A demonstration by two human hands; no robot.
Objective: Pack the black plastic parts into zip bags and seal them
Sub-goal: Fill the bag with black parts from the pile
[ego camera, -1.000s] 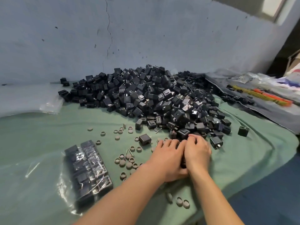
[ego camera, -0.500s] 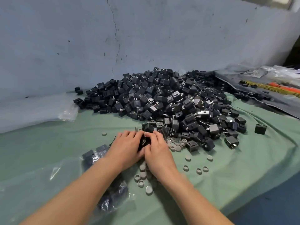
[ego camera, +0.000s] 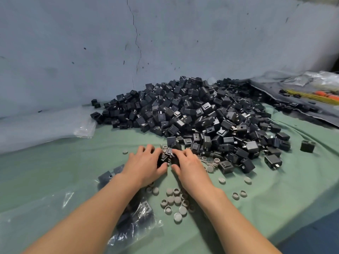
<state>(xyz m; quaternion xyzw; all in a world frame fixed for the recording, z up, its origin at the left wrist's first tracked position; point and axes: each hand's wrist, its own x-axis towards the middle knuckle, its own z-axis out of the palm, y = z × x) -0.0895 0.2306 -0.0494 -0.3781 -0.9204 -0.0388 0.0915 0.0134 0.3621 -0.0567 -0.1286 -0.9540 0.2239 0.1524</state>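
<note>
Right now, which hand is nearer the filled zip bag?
Left. The left hand is just past the filled zip bag, forearm over it; the right hand is farther right.

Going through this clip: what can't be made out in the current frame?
Head view, black parts between the hands: their count, covered by left hand and right hand.
Head view, zip bag: whether sealed, the left forearm covers it.
Head view, yellow and orange bundles: cut off by the right edge, blurred.
</note>
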